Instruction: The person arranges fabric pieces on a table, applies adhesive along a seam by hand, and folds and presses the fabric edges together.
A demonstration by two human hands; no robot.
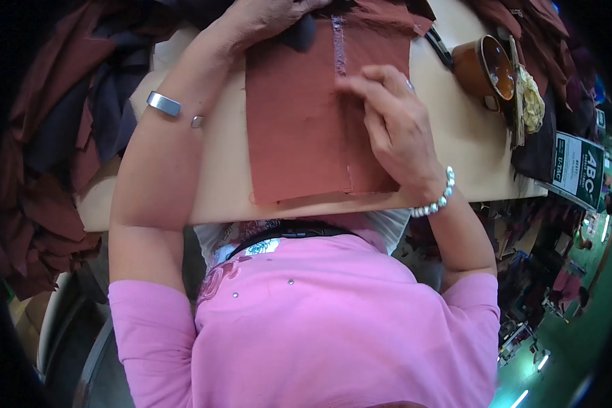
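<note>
A rust-brown fabric panel [296, 129] lies on the pale tabletop in front of me, with a vertical seam line down its right part. A shiny, pale strip [338, 44] runs along the upper part of that line. My right hand [400, 126] rests over the panel's right side, fingers bent and apart, one fingertip at the lower end of the strip. My left hand [268, 17] is at the panel's top left, beside a dark piece of cloth [299, 34]. Its fingers are partly cut off by the frame's upper edge, so their grip is hidden.
Brown and dark cloth pieces [61, 129] are heaped to the left. On the right of the table [455, 149] stand a brown glazed cup [470, 68] and a crumpled yellowish wad [530, 102]. A green-and-white ABC box [578, 170] sits past the right edge.
</note>
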